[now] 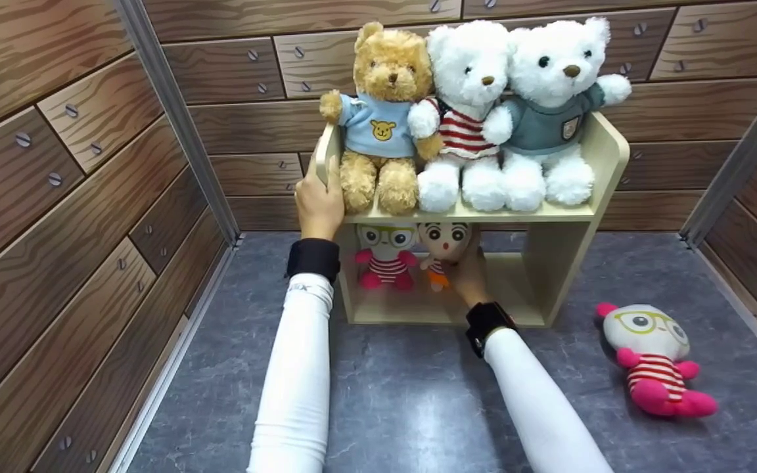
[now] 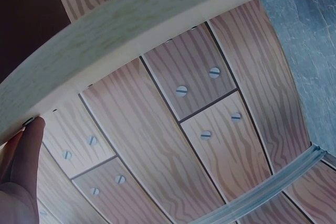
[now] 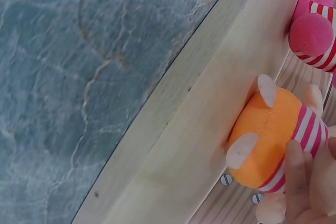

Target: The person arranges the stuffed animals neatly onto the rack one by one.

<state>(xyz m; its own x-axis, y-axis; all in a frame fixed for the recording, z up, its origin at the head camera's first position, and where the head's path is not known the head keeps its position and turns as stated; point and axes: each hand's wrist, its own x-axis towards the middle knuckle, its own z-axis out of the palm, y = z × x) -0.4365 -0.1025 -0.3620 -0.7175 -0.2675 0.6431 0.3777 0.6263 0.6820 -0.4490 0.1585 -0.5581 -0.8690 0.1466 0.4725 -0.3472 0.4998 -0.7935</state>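
My left hand (image 1: 321,205) grips the left side panel of a small cream wooden shelf (image 1: 575,263), thumb on the front edge side; its fingertips lie along the panel in the left wrist view. Inside the lower compartment, my right hand (image 1: 472,270) holds a cartoon boy doll (image 1: 443,240) with a striped top and orange bottoms. In the right wrist view, fingers (image 3: 296,177) lie against the doll's striped top, and its orange bottoms (image 3: 268,135) are at the shelf's floor board. Left of it sits a pink plush doll with glasses (image 1: 388,263).
On the shelf's top sit a brown teddy bear (image 1: 378,131), a white bear in red stripes (image 1: 464,125) and a white bear in green (image 1: 552,118). Another pink doll with glasses (image 1: 658,361) lies on the grey floor (image 1: 405,407) at the right. Wood-patterned walls (image 1: 247,125) surround the area.
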